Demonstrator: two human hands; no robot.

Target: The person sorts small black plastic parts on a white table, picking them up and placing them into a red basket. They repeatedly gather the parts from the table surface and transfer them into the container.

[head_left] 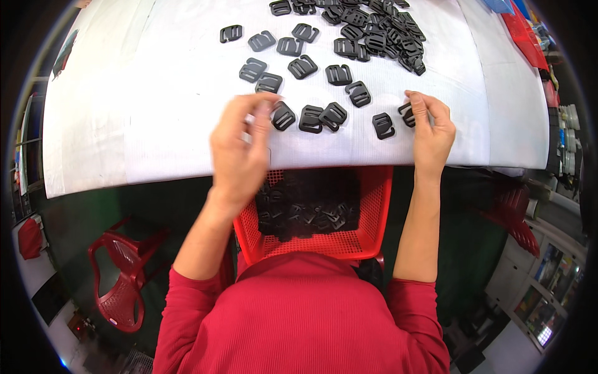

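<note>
My right hand [434, 128] is closed in a pinch on a black plastic buckle [407, 115], which is partly hidden behind the fingers at the table's near right. My left hand [240, 140] is smeared by motion; its thumb and forefinger are close to another black buckle [284, 116], and I cannot make out whether they grip anything. Between the hands lie several loose buckles, among them an overlapping pair with one buckle [310, 119] on the left, and a single buckle [383, 126] near my right hand. More are scattered farther back, such as this buckle [303, 67].
A dense heap of black buckles [377, 38] covers the far right of the white table [168, 100]. Below its near edge, between my forearms, sits a red basket [372, 215] with many dark buckles inside. A dark red plastic chair [121, 271] stands at the left.
</note>
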